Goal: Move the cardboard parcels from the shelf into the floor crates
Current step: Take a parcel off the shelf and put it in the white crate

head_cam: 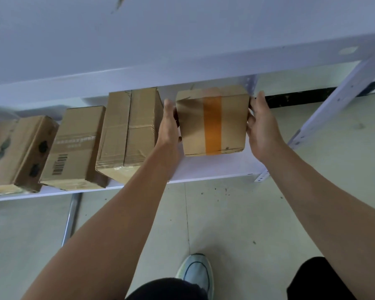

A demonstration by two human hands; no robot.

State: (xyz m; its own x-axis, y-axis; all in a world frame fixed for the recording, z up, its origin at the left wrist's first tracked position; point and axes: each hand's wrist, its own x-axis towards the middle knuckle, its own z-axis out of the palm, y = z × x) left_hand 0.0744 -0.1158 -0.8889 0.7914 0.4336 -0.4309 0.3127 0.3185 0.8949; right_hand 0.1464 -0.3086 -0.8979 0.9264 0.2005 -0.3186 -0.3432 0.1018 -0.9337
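Note:
A small cardboard parcel (212, 121) with an orange tape stripe sits near the right end of the white shelf (214, 167). My left hand (170, 124) presses flat against its left side and my right hand (261, 128) against its right side, so both hands clamp it. Whether it rests on the board or is lifted I cannot tell. Left of it stand three more parcels in a row: a taped one (129, 133), one with a barcode (74, 148), and one with dark prints (20, 152). No floor crate is in view.
A higher white shelf board (182, 40) overhangs the parcels. A white upright post (342, 100) slants down at the right end. A metal leg (70, 219) stands on the tiled floor below. My shoe (196, 271) is on the floor under the shelf edge.

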